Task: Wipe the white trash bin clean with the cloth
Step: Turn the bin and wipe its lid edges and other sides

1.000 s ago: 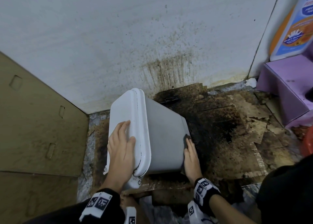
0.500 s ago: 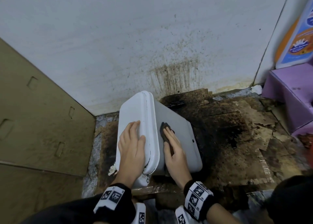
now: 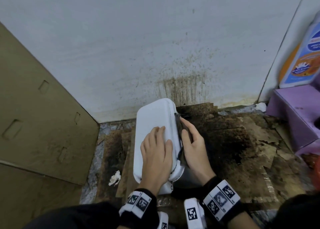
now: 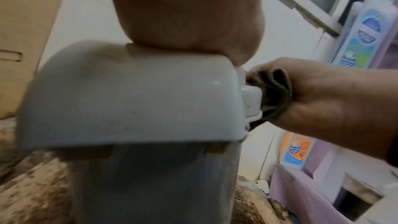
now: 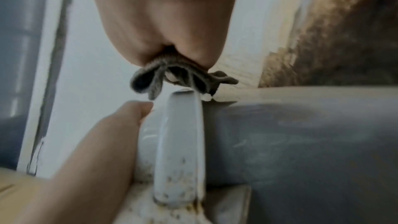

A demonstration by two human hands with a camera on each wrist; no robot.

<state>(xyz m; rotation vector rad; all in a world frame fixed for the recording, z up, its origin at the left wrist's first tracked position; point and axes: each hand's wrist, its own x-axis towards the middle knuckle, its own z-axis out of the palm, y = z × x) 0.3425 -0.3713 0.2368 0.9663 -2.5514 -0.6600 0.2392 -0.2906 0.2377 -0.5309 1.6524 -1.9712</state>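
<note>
Grimy floor corner beside a stained wall.
Brown cardboard panel (image 3: 34, 124) left of the grip; crumpled tissue (image 3: 115, 177) lower left; purple box (image 3: 297, 117) and detergent bottle (image 3: 301, 55) far right.

Both hands are bare — no gloves, no rings on any finger. Behind the left hand (image 3: 156, 152), back past the knuckles at the wrist, sits a black band (image 3: 138, 204) faced with white panels printed with black square-patterned markers. The right hand (image 3: 194, 148) wears the same kind of band (image 3: 222, 198) behind its fingers — black strap, white face, three square markers in a row. Below each band hangs a white block carrying another such marker. Black sleeves (image 3: 78, 216) follow further up.
</note>
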